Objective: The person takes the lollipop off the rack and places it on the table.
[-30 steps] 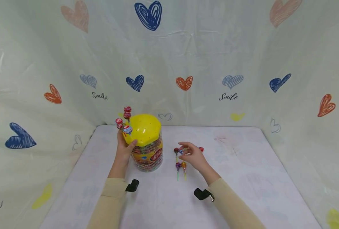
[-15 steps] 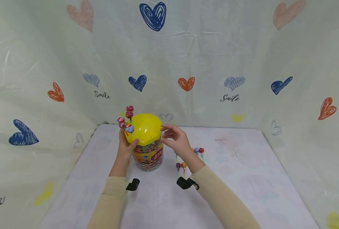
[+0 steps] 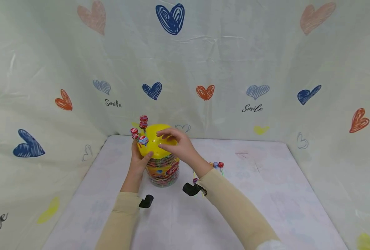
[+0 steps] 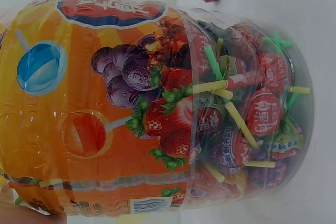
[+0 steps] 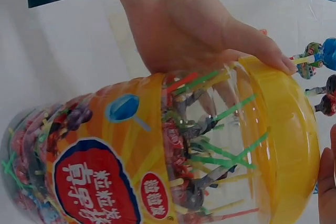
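A clear jar of wrapped lollipops (image 3: 163,172) stands on the table, with its yellow lid (image 3: 155,146) on top. My left hand (image 3: 138,159) grips the jar from the left, thumb on the lid's front edge. The right wrist view shows the left hand (image 5: 184,30) with its thumb against the lid (image 5: 286,145). Several lollipops (image 3: 143,140) stick up from the lid's left side. Over the lid's right part hovers my right hand (image 3: 181,146), fingers bent and apart from the thumb, nothing visible between them. Its fingertips (image 5: 328,182) show close to the lid top.
Several loose lollipops (image 3: 216,165) lie on the white table (image 3: 250,201) right of the jar, partly hidden by the right forearm. A curtain (image 3: 185,62) printed with hearts hangs behind the table.
My right hand has moved left and up from the loose lollipops to above the lid. The left hand stays on the jar. The view has shifted slightly.
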The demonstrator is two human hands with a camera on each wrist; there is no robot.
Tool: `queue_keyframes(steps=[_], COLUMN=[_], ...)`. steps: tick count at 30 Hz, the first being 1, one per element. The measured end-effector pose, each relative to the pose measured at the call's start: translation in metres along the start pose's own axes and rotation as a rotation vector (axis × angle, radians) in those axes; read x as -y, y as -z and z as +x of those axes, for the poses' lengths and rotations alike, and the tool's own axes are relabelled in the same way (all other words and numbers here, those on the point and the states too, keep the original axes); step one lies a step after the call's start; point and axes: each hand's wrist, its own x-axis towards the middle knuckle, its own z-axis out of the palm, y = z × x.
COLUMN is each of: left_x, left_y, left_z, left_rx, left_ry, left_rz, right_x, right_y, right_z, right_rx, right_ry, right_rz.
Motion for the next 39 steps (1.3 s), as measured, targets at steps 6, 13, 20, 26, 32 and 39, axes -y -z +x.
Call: queue_keyframes(steps=[6, 13, 20, 26, 32, 39], left_x=[0.001, 0.001, 0.001, -0.001, 0.002, 0.004], left_y=[0.000, -0.001, -0.001, -0.001, -0.001, 0.000], left_z=[0.000, 0.000, -0.001, -0.001, -0.001, 0.000], left_rx=[0.026, 0.041, 0.036, 0.040, 0.047, 0.025], left_ry=[-0.024, -0.052, -0.033, -0.036, -0.084, -0.095], left_rz=[-0.025, -0.033, -0.028, -0.028, -0.039, -0.023], right_x=[0.006, 0.009, 0.012, 0.014, 0.013, 0.013], right_y=[-0.004, -0.007, -0.010, -0.012, -0.013, -0.013], right_z=[0.010, 0.017, 0.020, 0.023, 0.025, 0.022], right_rx=[0.098, 0.199, 0.240, 0.242, 0.206, 0.139], right_ry=[-0.012, -0.037, -0.094, -0.107, -0.110, -0.111], right_rz=[-0.039, -0.021, -0.023, -0.018, -0.019, 0.011])
